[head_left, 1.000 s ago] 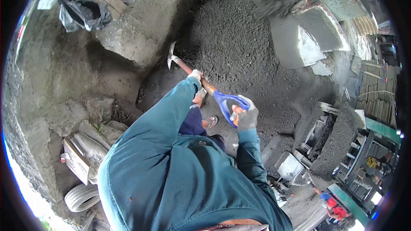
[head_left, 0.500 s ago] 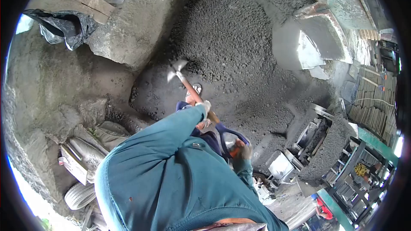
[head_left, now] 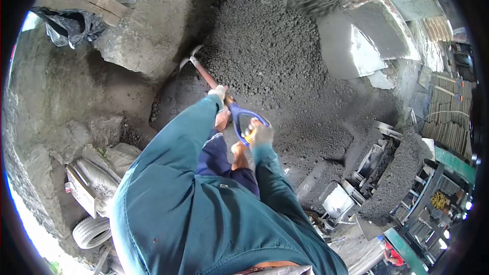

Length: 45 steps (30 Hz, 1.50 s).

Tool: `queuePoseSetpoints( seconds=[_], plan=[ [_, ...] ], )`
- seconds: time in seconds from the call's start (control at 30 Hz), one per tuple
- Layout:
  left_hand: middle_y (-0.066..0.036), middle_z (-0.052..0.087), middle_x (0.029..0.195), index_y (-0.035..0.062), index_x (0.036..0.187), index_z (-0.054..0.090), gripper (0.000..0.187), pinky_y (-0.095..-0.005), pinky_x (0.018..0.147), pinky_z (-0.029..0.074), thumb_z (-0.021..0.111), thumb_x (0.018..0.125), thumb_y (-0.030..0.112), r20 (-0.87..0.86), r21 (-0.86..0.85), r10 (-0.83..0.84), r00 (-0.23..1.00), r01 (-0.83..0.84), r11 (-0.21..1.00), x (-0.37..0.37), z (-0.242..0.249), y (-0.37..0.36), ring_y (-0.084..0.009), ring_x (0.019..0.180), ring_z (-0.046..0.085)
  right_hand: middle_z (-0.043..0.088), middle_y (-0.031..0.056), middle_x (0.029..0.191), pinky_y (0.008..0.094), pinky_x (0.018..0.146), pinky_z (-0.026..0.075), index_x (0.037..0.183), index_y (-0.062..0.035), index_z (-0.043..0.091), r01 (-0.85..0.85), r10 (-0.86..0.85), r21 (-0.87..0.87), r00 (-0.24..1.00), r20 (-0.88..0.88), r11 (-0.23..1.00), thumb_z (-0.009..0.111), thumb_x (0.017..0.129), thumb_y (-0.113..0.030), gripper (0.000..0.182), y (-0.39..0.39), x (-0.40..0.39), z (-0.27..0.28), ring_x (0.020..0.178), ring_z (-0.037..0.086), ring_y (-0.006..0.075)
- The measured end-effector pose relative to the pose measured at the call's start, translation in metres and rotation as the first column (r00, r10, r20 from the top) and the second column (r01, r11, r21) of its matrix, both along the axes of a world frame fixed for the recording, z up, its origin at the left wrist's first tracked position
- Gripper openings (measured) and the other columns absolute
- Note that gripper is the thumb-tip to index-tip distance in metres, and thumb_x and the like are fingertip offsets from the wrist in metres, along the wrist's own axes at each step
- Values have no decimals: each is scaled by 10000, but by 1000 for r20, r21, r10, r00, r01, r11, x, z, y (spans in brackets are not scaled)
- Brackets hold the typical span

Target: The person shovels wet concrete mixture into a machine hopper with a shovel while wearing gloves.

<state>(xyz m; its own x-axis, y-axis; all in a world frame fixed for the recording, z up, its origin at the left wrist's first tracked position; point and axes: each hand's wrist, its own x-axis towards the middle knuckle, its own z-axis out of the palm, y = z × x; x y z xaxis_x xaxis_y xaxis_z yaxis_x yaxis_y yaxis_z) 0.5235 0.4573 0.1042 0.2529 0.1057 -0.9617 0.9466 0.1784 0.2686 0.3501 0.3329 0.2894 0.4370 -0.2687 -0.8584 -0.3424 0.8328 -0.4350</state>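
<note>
A shovel (head_left: 206, 76) with a brown shaft and a blue D-shaped handle slants across in front of my body. My left hand (head_left: 219, 91), in a pale glove, is wrapped round the lower shaft. On the yellow-orange crossbar of the D-handle, my right hand (head_left: 262, 133) is closed, also gloved. The shovel's blade reaches the left edge of a large heap of dark grey, crumbly material (head_left: 270, 40), beside a big block of rock or concrete. My feet stand below the shaft on the grey floor.
A rough grey block (head_left: 147, 35) rises to the left of the heap. At the right stand a metal chute (head_left: 379, 25) and a machine (head_left: 372, 163) with grey material on it. A tyre (head_left: 91, 232) lies lower left. A person in red (head_left: 393, 254) is at lower right.
Both hands and the shovel have moved forward and left, the blade now up against the heap's left edge. Grey material at the top right appears blurred with motion.
</note>
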Motion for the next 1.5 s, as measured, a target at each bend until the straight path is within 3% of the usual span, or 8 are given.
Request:
queuePoseSetpoints(
  seconds=[0.07, 0.4, 0.5, 0.67, 0.83, 0.97, 1.1, 1.5],
  plan=[
    [-156, 596, 900, 21, 1012, 543, 289, -565, 623, 522, 623, 906, 279, 38, 89, -239, 970, 235, 968, 12, -103, 19, -338, 729, 621, 527, 48, 678, 391, 492, 462, 889, -71, 564, 11, -10, 26, 998, -64, 1000, 668, 859, -90, 111, -1, 0, -8, 507, 507, 199],
    [-107, 661, 855, 108, 971, 650, 262, -453, 673, 539, 692, 832, 326, 262, 65, -888, 378, 911, 407, -249, -88, -20, -265, 761, 667, 470, -4, 636, 415, 527, 471, 830, -90, 574, -15, -40, -364, 989, -144, 931, 655, 814, -112, 86, -55, -316, 28, 563, 528, 202],
    [-116, 631, 744, 110, 932, 634, 310, -509, 592, 507, 616, 900, 417, 81, -668, -145, 986, 162, 727, -288, -92, -62, -309, 675, 648, 443, -5, 618, 421, 552, 472, 761, -103, 562, 123, -155, -306, 985, -81, 944, 661, 791, -162, 119, -60, -338, 59, 557, 518, 230],
    [-161, 569, 648, 37, 832, 559, 138, -539, 502, 537, 681, 808, 95, 322, -393, -120, 939, 248, 886, -114, 158, -132, -363, 560, 613, 404, -2, 604, 398, 562, 423, 756, -118, 520, 428, -438, 94, 889, 134, 899, 648, 777, -193, 149, -43, -262, 47, 534, 443, 214],
    [-172, 604, 697, 39, 837, 566, 200, -567, 588, 543, 715, 777, 159, 131, -168, -538, 832, 554, 815, -25, 132, -173, -385, 624, 622, 407, -8, 591, 424, 554, 406, 784, -118, 548, 561, -563, 183, 825, -44, 808, 594, 837, -181, 95, -42, -163, 76, 525, 428, 197],
    [-154, 613, 747, 61, 829, 577, 168, -543, 619, 527, 640, 886, 206, 116, -655, -299, 947, 299, 694, -156, -3, -122, -373, 682, 627, 412, 18, 603, 421, 563, 472, 869, -82, 562, 415, -430, 159, 899, 76, 896, 605, 823, -121, 73, -53, -279, 91, 556, 479, 218],
    [-139, 549, 688, 74, 778, 559, 201, -556, 562, 524, 584, 880, 245, 29, -367, -126, 992, 127, 921, -215, 113, -87, -380, 555, 574, 460, 36, 582, 409, 512, 458, 814, -70, 573, 308, -305, -187, 951, 45, 933, 615, 827, -172, 111, -33, -336, 65, 520, 495, 223],
    [-126, 528, 649, 53, 749, 530, 96, -559, 689, 530, 617, 726, 86, -172, -286, 71, 983, -119, 951, -187, 87, 10, -367, 626, 561, 588, 65, 601, 321, 399, 439, 887, 25, 628, -55, 51, -304, 998, -21, 951, 693, 742, -182, 260, -21, -244, 125, 443, 559, 180]
  ],
)
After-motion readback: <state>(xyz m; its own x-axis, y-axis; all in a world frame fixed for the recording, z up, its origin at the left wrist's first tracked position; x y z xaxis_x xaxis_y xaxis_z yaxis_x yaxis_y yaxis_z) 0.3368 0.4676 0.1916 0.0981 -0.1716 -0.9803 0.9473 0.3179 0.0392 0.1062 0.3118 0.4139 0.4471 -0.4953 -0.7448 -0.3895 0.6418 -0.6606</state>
